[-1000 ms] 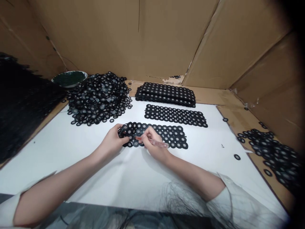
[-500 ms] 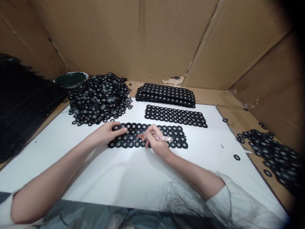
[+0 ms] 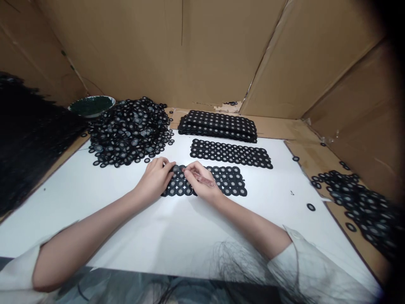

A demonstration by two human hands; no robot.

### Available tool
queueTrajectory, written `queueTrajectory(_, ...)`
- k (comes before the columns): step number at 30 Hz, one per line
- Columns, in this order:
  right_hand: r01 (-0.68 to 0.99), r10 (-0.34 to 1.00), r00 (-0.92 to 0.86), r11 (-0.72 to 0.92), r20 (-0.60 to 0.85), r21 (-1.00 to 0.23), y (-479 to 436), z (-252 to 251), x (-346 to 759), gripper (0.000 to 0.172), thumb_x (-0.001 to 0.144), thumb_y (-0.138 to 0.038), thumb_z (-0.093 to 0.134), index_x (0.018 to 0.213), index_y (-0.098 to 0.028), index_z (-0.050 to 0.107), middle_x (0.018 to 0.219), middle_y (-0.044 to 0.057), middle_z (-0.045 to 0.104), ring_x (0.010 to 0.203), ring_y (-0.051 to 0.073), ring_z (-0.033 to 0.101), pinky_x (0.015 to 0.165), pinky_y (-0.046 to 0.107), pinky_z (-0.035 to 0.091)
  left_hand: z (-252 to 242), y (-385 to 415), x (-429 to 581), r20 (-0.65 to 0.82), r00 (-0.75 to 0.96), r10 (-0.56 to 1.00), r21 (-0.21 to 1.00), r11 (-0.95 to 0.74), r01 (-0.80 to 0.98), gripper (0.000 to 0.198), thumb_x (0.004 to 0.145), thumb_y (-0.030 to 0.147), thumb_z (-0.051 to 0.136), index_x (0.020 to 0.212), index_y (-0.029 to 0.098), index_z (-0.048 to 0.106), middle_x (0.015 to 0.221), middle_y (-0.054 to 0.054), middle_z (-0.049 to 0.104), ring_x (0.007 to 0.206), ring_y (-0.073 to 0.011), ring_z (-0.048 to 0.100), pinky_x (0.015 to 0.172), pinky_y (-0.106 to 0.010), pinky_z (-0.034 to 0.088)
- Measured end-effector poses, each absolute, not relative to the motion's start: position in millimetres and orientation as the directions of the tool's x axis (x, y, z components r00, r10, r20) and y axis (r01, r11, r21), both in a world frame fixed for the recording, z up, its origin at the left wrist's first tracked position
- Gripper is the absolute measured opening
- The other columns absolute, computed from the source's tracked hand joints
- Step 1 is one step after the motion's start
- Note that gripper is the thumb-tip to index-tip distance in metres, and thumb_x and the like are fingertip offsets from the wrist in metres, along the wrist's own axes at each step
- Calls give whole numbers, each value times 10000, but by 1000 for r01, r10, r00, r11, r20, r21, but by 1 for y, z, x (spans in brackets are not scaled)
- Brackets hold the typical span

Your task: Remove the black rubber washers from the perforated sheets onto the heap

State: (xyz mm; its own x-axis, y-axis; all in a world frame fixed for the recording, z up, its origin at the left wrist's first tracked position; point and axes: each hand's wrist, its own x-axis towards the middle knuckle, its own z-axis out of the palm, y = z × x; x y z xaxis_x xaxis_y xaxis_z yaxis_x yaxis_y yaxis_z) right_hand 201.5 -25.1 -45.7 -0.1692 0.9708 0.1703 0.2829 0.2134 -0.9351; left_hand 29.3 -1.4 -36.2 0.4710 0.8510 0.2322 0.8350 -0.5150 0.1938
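In front of me on the white board lies a rectangular mat of joined black rings (image 3: pixel 232 181) with pale grey centres. My left hand (image 3: pixel 155 175) covers its left end, with thumb and fingers pinched on the far edge. Held like a pen in my right hand (image 3: pixel 202 181) is a slim tool (image 3: pixel 204 180) with a reddish front part and a clear, shiny handle. Its tip points at the rings close to my left fingertips and is too small to make out. Both hands hide parts of the mat.
Behind lies another ring mat (image 3: pixel 230 153), with a stack of mats (image 3: pixel 218 126) farther back. A heap of loose rings (image 3: pixel 129 131) and a bowl (image 3: pixel 91 106) stand at left. More rings (image 3: pixel 363 207) lie at right on cardboard. Cardboard walls (image 3: pixel 158 50) enclose the board.
My left hand has shifted right along the mat, its fingers now pinched at the far edge. My right hand has moved slightly, bringing the tool's tip up towards that edge.
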Motion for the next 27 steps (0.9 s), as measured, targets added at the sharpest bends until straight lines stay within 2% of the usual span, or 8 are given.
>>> queueTrajectory(6, 310, 956, -204, 267, 211, -912, -26, -46, 201, 105, 793, -244, 390, 813, -208, 486, 739, -7, 554, 611, 107, 495, 586, 232, 371, -37, 7, 30, 227, 369, 901, 349, -429, 833, 196, 791, 315, 396, 853, 187, 530, 880, -51, 504, 880, -215, 418, 793, -364, 329)
queueTrajectory(10, 333, 952, -208, 285, 224, -899, -27, -46, 199, 60, 785, -236, 385, 831, -214, 416, 679, -27, 520, 555, 108, 471, 538, 227, 342, -37, 5, 36, 152, 306, 940, 439, -342, 831, 178, 790, 304, 380, 810, 186, 511, 857, -44, 535, 894, -216, 431, 810, -367, 314)
queueTrajectory(15, 450, 957, -206, 277, 203, -849, -25, -45, 192, 67, 786, -269, 365, 830, -225, 389, 627, -44, 495, 551, 131, 484, 537, 251, 321, -28, -10, 44, 154, 280, 948, 481, -319, 817, 187, 800, 292, 350, 787, 179, 499, 828, -49, 542, 876, -212, 452, 787, -346, 326)
queueTrajectory(17, 404, 968, -172, 239, 183, -883, -24, -45, 190, 65, 780, -282, 380, 807, -224, 391, 651, -40, 517, 586, 133, 507, 554, 256, 337, -26, -12, 43, 141, 287, 947, 482, -319, 816, 181, 798, 296, 351, 794, 182, 491, 822, -47, 548, 864, -214, 461, 775, -343, 330)
queueTrajectory(20, 173, 988, -114, 122, 103, -977, -22, -47, 194, 51, 770, -255, 389, 746, -213, 373, 671, -24, 544, 642, 130, 544, 553, 244, 369, -25, -8, 38, 100, 289, 952, 528, -297, 796, 175, 796, 313, 352, 815, 190, 474, 802, -33, 564, 812, -203, 492, 735, -319, 346)
queueTrajectory(22, 37, 990, -132, 61, 56, -997, -21, -49, 198, 53, 755, -209, 393, 716, -209, 357, 646, -22, 542, 661, 131, 562, 537, 232, 380, -25, -4, 34, 67, 285, 956, 587, -269, 763, 176, 793, 332, 357, 809, 198, 470, 785, -16, 569, 765, -183, 509, 691, -289, 359)
queueTrajectory(24, 1, 983, -173, 58, 57, -998, -22, -50, 202, 61, 745, -175, 396, 707, -207, 361, 610, -28, 525, 677, 137, 571, 541, 231, 384, -25, -1, 31, 50, 268, 962, 629, -239, 740, 175, 787, 345, 368, 793, 204, 472, 775, -2, 570, 732, -167, 513, 661, -269, 362)
queueTrajectory(27, 48, 973, -206, 113, 101, -992, -25, -51, 203, 54, 754, -167, 397, 718, -206, 385, 617, -24, 530, 720, 144, 574, 593, 251, 391, -24, 0, 30, 32, 265, 964, 643, -223, 732, 166, 769, 351, 397, 809, 208, 472, 766, 10, 566, 696, -155, 508, 640, -261, 364)
